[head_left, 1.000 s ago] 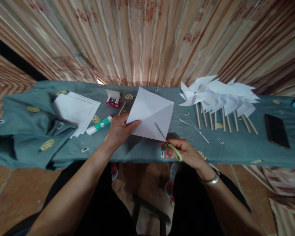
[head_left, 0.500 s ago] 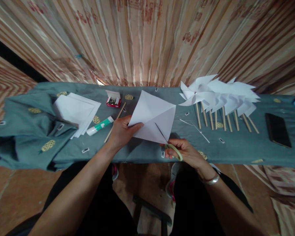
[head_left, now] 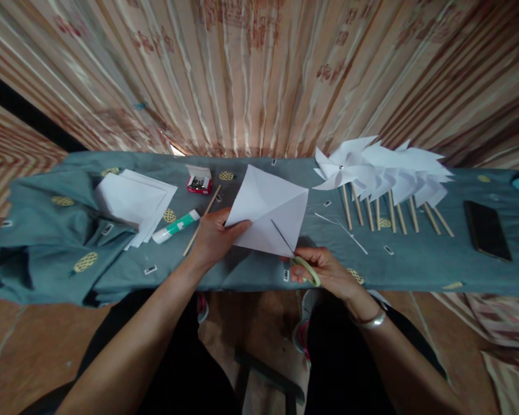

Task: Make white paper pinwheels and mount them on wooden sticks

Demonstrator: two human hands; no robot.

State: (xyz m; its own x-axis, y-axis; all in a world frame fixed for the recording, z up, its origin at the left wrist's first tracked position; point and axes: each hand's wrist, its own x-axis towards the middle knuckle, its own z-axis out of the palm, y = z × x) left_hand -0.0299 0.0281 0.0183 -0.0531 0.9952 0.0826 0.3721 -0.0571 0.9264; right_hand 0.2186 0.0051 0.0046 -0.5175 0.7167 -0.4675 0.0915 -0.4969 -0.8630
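Note:
My left hand (head_left: 218,233) pinches the left corner of a white paper square (head_left: 266,199), thumb on top. Crease lines run across the sheet toward its middle. In my right hand (head_left: 318,266) is a pair of scissors (head_left: 305,270) with pale green handles, gripped at the paper's lower right corner. One dark blade lies over the sheet, its tip pointing toward the centre; the other blade is hidden. Left of the paper, close to my left hand, lie a thin wooden stick (head_left: 202,220) and a green and white glue stick (head_left: 176,226).
A stack of white paper sheets (head_left: 134,199) lies at the left. Behind the glue stick sits a small red box (head_left: 199,183) of metal pins. Several paper pinwheels (head_left: 380,167) on sticks overlap at the right, near thin paper strips (head_left: 343,229) and a black phone (head_left: 487,230).
The scissor blades have closed a little along the paper, the visible blade now looking thinner. Both hands stay in nearly the same place; the whole view has shifted slightly.

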